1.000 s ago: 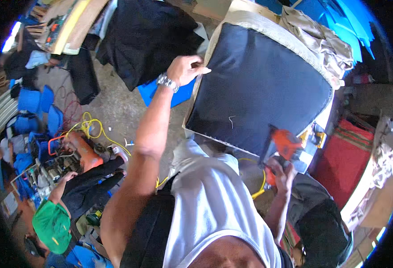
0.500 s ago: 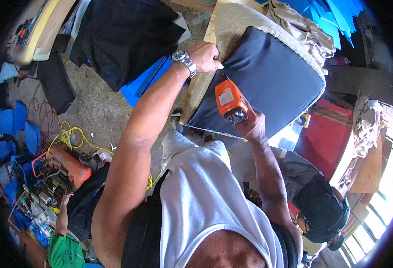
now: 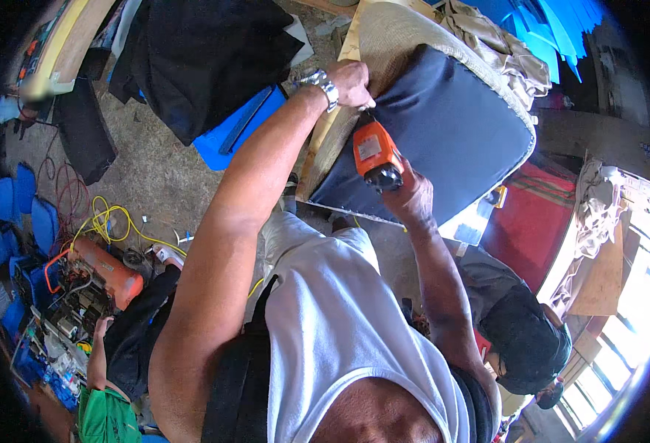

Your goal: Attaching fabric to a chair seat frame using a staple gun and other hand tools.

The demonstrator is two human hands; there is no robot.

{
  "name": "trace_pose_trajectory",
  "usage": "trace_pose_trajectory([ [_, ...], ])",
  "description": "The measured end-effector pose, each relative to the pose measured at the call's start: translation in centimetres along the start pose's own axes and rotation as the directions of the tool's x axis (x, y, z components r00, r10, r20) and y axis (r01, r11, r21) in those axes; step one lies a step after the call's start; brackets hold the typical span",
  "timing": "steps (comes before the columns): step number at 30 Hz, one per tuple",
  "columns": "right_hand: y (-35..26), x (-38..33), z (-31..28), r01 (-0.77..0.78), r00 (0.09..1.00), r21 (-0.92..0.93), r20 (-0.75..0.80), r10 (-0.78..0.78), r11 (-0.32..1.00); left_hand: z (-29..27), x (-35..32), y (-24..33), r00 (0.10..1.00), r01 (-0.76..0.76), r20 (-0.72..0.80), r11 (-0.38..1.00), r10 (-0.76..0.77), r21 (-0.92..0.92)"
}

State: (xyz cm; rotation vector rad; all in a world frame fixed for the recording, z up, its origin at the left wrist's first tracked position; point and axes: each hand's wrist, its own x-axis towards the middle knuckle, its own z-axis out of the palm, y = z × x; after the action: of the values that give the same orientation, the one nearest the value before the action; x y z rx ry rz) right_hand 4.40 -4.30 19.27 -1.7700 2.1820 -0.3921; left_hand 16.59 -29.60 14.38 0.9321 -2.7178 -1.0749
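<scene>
A cushioned seat panel in beige woven fabric (image 3: pixel 388 46) lies tilted in front of me, its face covered by black cloth (image 3: pixel 461 136). My left hand (image 3: pixel 350 85), with a metal watch at its wrist, pinches the cloth's edge near the panel's left side, and the cloth puckers there. Wrapped round the grip of an orange staple gun (image 3: pixel 375 151) is my right hand (image 3: pixel 413 198). The gun's nose points at the cloth edge just below my left fingertips. Whether the nose touches the cloth I cannot tell.
Black fabric (image 3: pixel 207 63) and a blue sheet (image 3: pixel 242 133) lie at the far left. An orange compressor (image 3: pixel 107 269) with a yellow hose (image 3: pixel 111 219) stands at left. Two people bend at work, one on the right (image 3: pixel 524 332), one at lower left (image 3: pixel 107 417). A red panel (image 3: pixel 528 225) is at right.
My left hand has shifted slightly right along the cloth edge. The staple gun has moved a little up and left, closer under the left fingers. The whole view has shifted slightly.
</scene>
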Motion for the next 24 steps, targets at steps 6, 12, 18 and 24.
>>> trace_pose_trajectory([
  [6, 0.6, 0.1, -0.4, -0.026, 0.999, 0.156, 0.048, 0.019, 0.987, 3.8, -2.9, -5.7, 0.899, 0.061, -0.229, 0.623, -0.374, -0.78],
  [12, 6.4, -7.4, -0.4, -0.02, 0.997, 0.282, 0.082, -0.003, 0.959, 17.2, -15.7, -0.6, 0.52, 0.106, -0.688, 0.837, -0.507, -0.537],
  [18, 12.9, -16.7, -1.3, -0.221, 0.95, 0.326, 0.285, 0.128, 0.919, 27.0, -18.5, 5.9, 0.423, 0.243, -0.787, 0.893, -0.449, -0.379],
  [24, 17.4, -22.1, -2.1, -0.189, 0.954, 0.289, 0.282, 0.106, 0.938, 25.8, -15.7, 4.8, 0.225, 0.469, -0.885, 0.841, -0.408, -0.269],
])
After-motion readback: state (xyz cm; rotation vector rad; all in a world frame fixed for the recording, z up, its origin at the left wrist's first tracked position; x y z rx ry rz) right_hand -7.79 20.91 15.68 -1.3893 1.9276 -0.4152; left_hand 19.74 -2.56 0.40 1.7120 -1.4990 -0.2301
